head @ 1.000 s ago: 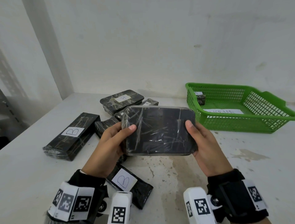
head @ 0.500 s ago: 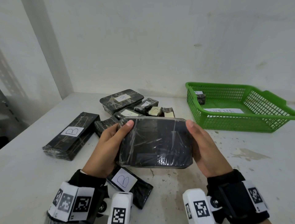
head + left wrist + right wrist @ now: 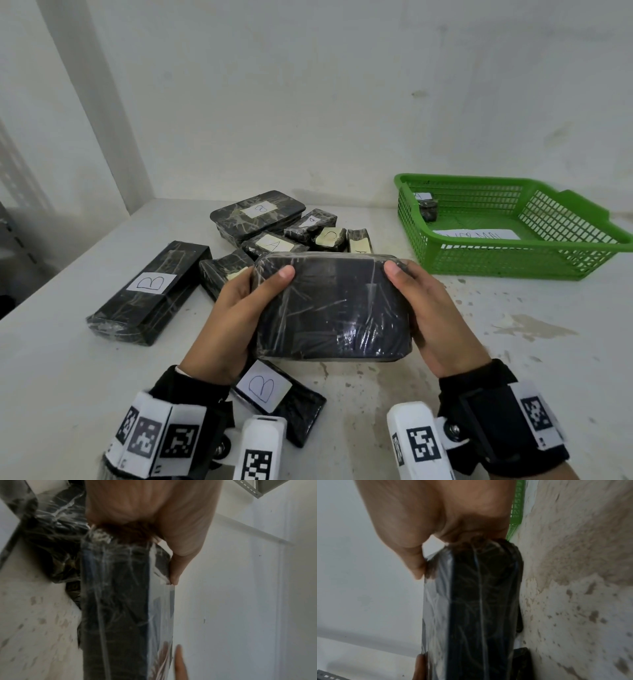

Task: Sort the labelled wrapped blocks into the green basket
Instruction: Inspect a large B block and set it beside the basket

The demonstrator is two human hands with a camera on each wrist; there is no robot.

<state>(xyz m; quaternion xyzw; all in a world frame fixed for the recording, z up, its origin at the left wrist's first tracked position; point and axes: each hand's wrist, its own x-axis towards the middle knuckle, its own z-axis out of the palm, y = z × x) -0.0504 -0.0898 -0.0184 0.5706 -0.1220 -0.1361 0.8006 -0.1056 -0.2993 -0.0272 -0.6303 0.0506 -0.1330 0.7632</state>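
I hold a large black block wrapped in clear film point(image 3: 334, 308) above the table, its top face showing no label. My left hand point(image 3: 239, 308) grips its left end, thumb on top, and my right hand point(image 3: 428, 311) grips its right end the same way. The left wrist view shows the block's edge point(image 3: 116, 608) under my left thumb point(image 3: 175, 574); the right wrist view shows the block point(image 3: 479, 608) under my right thumb point(image 3: 418, 568). The green basket point(image 3: 513, 260) stands at the back right with one small labelled block point(image 3: 428, 207) and a paper sheet inside.
Several wrapped blocks lie on the white table: a long one marked B point(image 3: 150, 287) at left, another B block point(image 3: 277, 401) under my left wrist, a big one point(image 3: 258, 214) at the back with small ones marked A point(image 3: 277, 244) beside it. A wall closes the back.
The held block has tipped from upright toward flat and come lower and nearer to me, uncovering the small blocks behind it. Both hands keep their grip.
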